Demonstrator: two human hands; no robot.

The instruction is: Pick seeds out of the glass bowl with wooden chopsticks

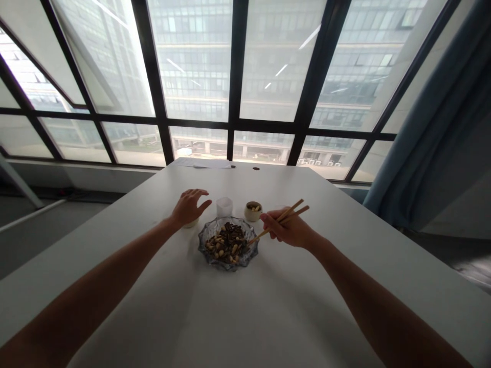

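My right hand (286, 227) is closed around a pair of wooden chopsticks (295, 210), whose tips reach down into the right side of a scalloped glass bowl (229, 267). Inside the bowl lie dark sunflower seeds (232, 232) mixed with pale peanuts (220, 250). To the upper left, my left hand (190, 206) hovers with fingers apart and holds nothing. Beneath it a light-coloured cup (191, 224) is mostly hidden. A small cream cup (253, 212) with a few peanuts or similar pieces in it stands just left of my right hand.
Behind the bowl stands a translucent white cup (224, 207). Sheets of paper (203, 163) lie at the far edge of the white table (238, 317). Large black-framed windows rise beyond it, and a blue curtain (418, 148) hangs at the right.
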